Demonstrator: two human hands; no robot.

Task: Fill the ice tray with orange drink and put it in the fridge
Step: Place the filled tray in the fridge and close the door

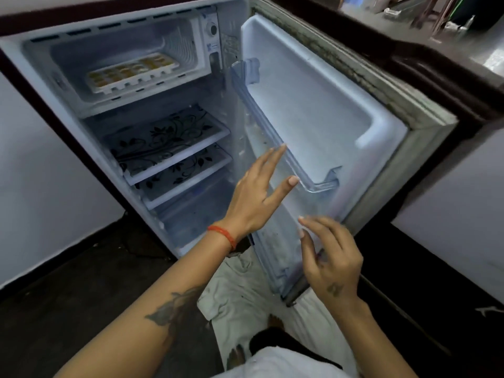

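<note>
Now: ice tray [133, 73] in freezer, cells blurry | left hand [257, 190] fingers spread | right hand [331, 257] fingers loosely curled, empty

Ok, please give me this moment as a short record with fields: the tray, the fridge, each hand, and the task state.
tray: white plastic ice tray, cells orange, in the top freezer compartment
fridge: door open; two floral-patterned shelves
left hand: left hand open, fingers straight, by the clear door rack
right hand: right hand open, loosely curled, holding nothing
task state: tray placed; door not yet closed
</note>
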